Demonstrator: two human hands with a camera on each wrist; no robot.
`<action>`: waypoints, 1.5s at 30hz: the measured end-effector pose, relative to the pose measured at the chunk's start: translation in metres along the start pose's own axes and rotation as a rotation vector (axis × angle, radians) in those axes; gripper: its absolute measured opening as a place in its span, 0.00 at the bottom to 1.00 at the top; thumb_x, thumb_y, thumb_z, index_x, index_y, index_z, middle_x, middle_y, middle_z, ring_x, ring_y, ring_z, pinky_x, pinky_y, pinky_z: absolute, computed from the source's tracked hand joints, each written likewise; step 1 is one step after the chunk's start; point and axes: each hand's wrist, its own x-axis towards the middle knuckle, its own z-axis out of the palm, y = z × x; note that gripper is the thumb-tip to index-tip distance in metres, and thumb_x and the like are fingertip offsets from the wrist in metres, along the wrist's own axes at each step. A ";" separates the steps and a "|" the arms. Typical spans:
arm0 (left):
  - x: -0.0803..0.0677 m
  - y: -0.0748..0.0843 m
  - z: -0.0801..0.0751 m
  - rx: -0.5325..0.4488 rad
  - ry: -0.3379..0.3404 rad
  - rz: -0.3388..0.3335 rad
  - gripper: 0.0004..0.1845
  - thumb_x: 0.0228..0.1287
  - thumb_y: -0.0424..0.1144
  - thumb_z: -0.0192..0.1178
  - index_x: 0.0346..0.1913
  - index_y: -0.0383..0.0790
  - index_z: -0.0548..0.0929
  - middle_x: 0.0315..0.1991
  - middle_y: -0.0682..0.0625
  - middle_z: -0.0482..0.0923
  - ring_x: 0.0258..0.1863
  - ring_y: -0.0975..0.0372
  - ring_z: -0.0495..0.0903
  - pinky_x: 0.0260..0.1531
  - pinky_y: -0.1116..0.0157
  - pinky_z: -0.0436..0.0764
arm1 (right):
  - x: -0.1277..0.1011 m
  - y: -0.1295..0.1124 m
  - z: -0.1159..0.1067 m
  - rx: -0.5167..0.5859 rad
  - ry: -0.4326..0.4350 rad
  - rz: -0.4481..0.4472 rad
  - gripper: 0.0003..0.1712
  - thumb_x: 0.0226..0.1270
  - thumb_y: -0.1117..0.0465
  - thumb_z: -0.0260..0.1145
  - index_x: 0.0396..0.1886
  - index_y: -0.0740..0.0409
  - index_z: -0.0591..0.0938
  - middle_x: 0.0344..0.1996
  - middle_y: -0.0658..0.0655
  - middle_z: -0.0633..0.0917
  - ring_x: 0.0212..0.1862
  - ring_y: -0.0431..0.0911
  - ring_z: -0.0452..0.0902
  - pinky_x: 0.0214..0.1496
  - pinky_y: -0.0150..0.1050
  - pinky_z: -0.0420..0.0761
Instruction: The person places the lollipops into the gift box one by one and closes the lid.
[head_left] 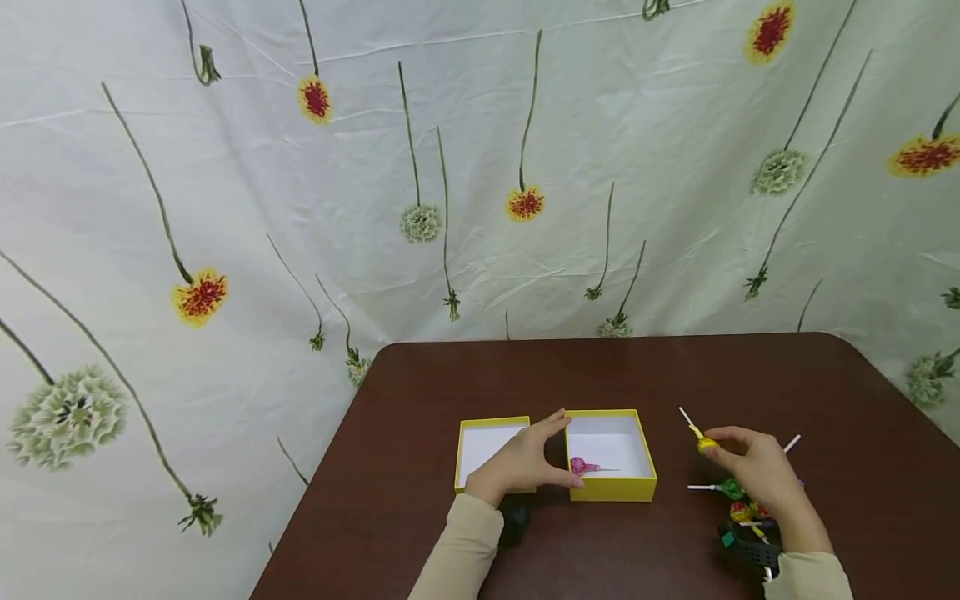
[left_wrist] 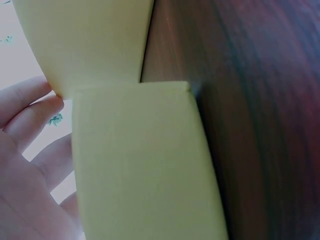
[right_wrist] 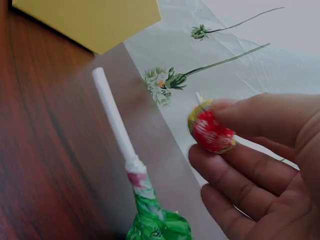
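Observation:
My left hand (head_left: 525, 458) grips the left side of an open yellow box (head_left: 611, 490), thumb at its near corner and fingertips at the far one. Inside that white-lined box lies a pink lollipop (head_left: 579, 465). In the left wrist view the fingers reach behind the box's yellow wall (left_wrist: 90, 40). To the right of the box, my right hand (head_left: 761, 475) pinches a yellow-and-red wrapped lollipop (right_wrist: 212, 130) between thumb and fingers, raised with its white stick pointing up and away. A green lollipop (right_wrist: 155, 220) lies beneath that hand.
A shallow yellow lid (head_left: 487, 446), white inside, lies left of the box under my left wrist. Several more lollipops (head_left: 741, 511) are piled under my right wrist, partly hidden. The dark brown table (head_left: 600, 550) ends at a flower-printed cloth (head_left: 480, 275) behind.

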 end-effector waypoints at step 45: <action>0.001 -0.001 0.003 0.014 -0.002 -0.001 0.53 0.52 0.57 0.75 0.78 0.45 0.61 0.81 0.56 0.52 0.78 0.53 0.58 0.73 0.47 0.65 | -0.001 -0.019 0.003 0.302 0.225 -0.040 0.24 0.76 0.55 0.61 0.61 0.69 0.74 0.37 0.22 0.76 0.41 0.18 0.74 0.40 0.17 0.76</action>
